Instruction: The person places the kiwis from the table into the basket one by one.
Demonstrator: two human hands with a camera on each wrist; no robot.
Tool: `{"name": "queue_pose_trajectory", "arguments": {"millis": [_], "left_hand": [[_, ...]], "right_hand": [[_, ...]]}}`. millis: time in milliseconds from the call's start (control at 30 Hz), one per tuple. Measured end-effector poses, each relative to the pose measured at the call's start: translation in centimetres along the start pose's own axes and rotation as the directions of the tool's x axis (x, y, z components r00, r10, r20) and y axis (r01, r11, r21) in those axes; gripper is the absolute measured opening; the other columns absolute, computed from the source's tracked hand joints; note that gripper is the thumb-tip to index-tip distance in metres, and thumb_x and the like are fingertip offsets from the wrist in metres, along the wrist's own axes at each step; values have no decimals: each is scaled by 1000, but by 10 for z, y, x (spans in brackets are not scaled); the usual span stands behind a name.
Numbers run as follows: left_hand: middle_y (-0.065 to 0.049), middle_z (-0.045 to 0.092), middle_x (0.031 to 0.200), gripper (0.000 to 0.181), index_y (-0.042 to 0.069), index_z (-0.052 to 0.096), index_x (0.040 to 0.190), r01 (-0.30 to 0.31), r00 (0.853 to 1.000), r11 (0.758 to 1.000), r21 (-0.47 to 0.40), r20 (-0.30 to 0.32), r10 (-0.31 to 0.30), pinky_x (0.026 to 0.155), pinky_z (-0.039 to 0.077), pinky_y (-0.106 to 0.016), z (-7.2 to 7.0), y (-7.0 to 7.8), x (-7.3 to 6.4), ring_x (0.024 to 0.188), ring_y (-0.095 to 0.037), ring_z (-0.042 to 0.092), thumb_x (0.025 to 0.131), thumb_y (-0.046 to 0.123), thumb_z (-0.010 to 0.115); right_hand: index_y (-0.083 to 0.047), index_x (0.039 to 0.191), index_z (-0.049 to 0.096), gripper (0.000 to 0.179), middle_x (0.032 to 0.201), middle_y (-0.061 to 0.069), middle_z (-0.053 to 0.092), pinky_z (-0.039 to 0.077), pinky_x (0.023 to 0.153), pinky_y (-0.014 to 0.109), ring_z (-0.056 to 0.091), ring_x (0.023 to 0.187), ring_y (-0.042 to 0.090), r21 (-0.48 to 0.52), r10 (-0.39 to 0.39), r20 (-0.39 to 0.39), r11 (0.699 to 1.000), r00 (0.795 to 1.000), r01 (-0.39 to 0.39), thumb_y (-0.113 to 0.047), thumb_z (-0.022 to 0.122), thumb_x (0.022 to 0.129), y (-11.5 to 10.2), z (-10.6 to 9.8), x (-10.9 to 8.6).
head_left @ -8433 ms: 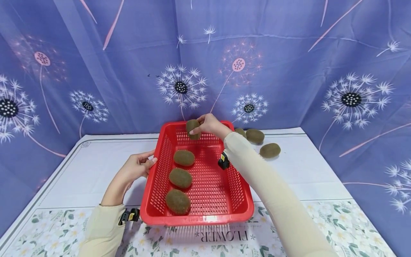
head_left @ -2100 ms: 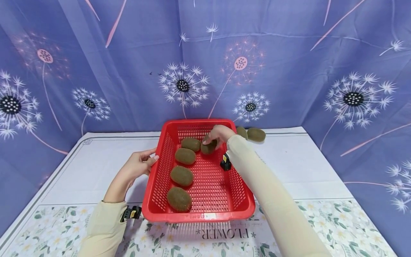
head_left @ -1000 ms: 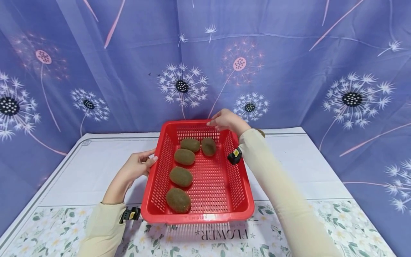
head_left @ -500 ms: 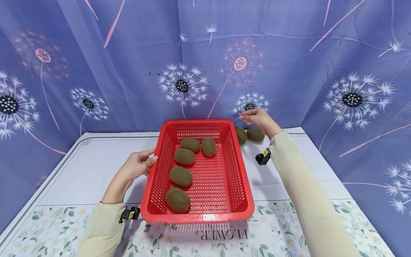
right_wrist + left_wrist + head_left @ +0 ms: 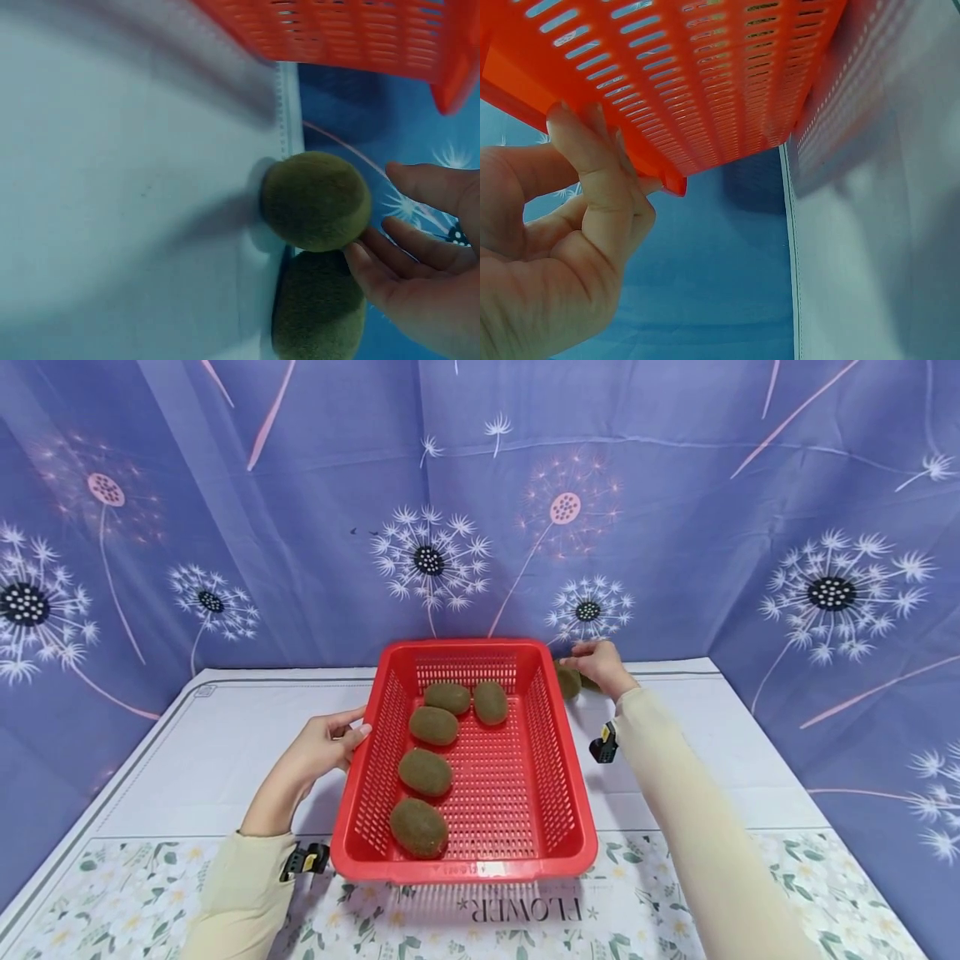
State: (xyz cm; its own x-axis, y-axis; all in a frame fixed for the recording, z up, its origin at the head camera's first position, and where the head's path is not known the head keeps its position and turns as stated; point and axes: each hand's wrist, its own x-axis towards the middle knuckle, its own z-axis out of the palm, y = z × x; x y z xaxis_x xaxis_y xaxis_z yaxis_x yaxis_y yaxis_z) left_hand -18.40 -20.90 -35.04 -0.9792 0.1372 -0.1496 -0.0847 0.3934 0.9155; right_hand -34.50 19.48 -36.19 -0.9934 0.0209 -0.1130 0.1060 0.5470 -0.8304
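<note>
With curled fingers and thumb, my left hand (image 5: 315, 749) grips the left rim of a red plastic basket (image 5: 465, 870); the left wrist view shows the fingers (image 5: 604, 180) at that rim. Several brown kiwis lie in the basket: a column along its left side, plus one kiwi (image 5: 491, 702) at the back, right of the column. My right hand (image 5: 602, 666) is beyond the basket's right side, over two kiwis on the table. In the right wrist view, its fingertips reach the edge of the nearer kiwi (image 5: 316, 201), thumb apart from it. The other kiwi (image 5: 319, 315) touches that one.
The table (image 5: 690, 760) has a white cloth with a flowered front part. A purple dandelion-print curtain (image 5: 480, 560) rises behind the table's back edge and at both sides. The basket's right wall stands close to the two table kiwis.
A held kiwi was set at the back of the column, then another beside it, and let go. My right hand moved right, out of the basket, then down to the table kiwis. My left hand stayed.
</note>
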Motion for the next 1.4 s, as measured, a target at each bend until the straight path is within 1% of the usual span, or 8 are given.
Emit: {"name": "queue_pose_trajectory", "arguments": {"millis": [267,533,733,800,967,1100,1300,1400], "left_hand": [[-9,56,81,51,0,35,147,-9,1000,1000,0,-3,9,60,56,-30,1,1,0,62,-13,61,101,14,51],[-10,57,83,52,2,34,148,4,1000,1000,-2,-1,-4,61,56,-30,1,1,0,64,-13,62,101,16,51],[-10,56,82,52,0,34,148,-4,1000,1000,3,2,4,60,56,-30,1,0,-1,62,-13,61,101,15,51],[-9,56,82,52,0,34,148,-4,1000,1000,2,1,4,60,56,-30,1,0,-1,62,-13,61,101,15,51],[-8,56,80,52,-1,34,147,-7,1000,1000,2,-1,7,59,56,-30,1,0,0,62,-12,60,101,14,51],[-9,56,81,52,0,34,148,-3,1000,1000,6,-3,3,59,56,-30,1,0,-1,62,-13,61,101,15,51],[-11,58,85,53,1,34,148,9,1000,1000,8,-2,-9,61,56,-31,1,0,-1,63,-14,63,101,17,51],[-11,57,84,53,1,34,148,7,1000,1000,7,-3,-7,60,56,-31,1,0,0,63,-14,62,101,17,52]], "right_hand": [[10,130,53,55,127,27,56,40,103,44,51,119,40,-223,-105,-19,970,994,98,-9,73,82,2,8,-2],[13,129,52,58,121,30,58,43,99,46,54,111,42,-334,-146,9,932,989,141,-7,72,78,2,14,-1],[8,88,64,24,85,18,63,49,80,43,56,84,34,-414,-160,23,897,987,155,-8,73,74,-1,18,-3],[5,83,63,18,82,15,61,48,78,42,54,82,32,-424,-141,31,895,990,141,-7,73,73,-2,18,-4],[9,94,66,25,92,19,62,48,83,43,54,87,32,-409,-90,47,907,995,101,-7,73,75,-4,19,-6],[12,99,67,32,96,23,65,48,86,45,56,88,34,-395,-98,45,912,994,108,-8,73,74,-4,16,-8],[14,121,59,54,123,30,57,43,98,49,54,113,43,-349,-64,68,933,996,84,-12,74,76,-4,10,-11],[15,124,55,59,129,31,53,41,101,50,49,119,45,-324,-59,79,943,995,82,-14,75,77,-6,5,-14]]}}
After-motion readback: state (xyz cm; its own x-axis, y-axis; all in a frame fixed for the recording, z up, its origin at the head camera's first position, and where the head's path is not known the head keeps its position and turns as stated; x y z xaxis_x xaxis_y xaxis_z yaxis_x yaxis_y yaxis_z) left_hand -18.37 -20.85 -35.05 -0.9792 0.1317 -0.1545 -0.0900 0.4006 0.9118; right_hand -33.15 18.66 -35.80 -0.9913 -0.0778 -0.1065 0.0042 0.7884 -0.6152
